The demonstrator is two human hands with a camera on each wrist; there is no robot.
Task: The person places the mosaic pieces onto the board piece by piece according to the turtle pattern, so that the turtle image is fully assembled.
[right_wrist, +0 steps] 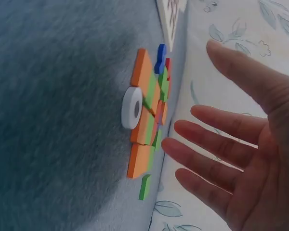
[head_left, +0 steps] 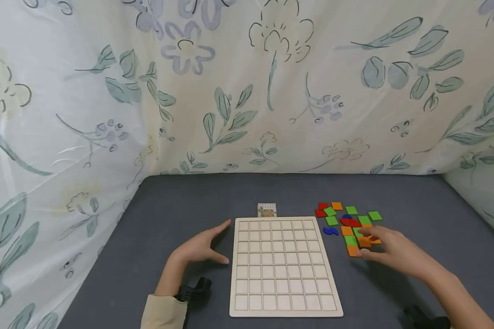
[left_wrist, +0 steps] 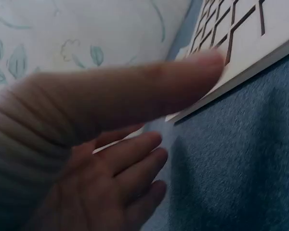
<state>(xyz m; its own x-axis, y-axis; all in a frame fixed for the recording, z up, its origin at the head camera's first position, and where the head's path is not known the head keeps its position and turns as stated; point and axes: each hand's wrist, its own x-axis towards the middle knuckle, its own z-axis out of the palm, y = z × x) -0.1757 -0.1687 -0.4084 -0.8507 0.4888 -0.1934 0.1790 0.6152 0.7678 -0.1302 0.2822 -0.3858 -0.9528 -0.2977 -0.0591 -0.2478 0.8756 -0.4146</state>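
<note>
A pale wooden board (head_left: 286, 265) divided into square cells lies flat on the dark table. My left hand (head_left: 199, 246) is just left of the board, thumb and fingers spread and holding nothing; in the left wrist view its thumb (left_wrist: 149, 86) overlaps the board's edge. To the right, my right hand (head_left: 395, 253) reaches over a cluster of coloured pieces with its fingers apart. Under it are orange square tiles (head_left: 352, 251) and green square tiles (head_left: 350, 241). A white round piece with a dark centre (right_wrist: 131, 108) stands out in the right wrist view. Contact with the pieces cannot be made out.
A small printed card (head_left: 266, 210) lies at the board's far edge. Red pieces (head_left: 350, 222), a wavy blue piece (head_left: 330, 231) and more green tiles (head_left: 375, 215) lie farther back. A floral curtain (head_left: 230, 91) hangs behind the table (head_left: 189, 196) and along its sides.
</note>
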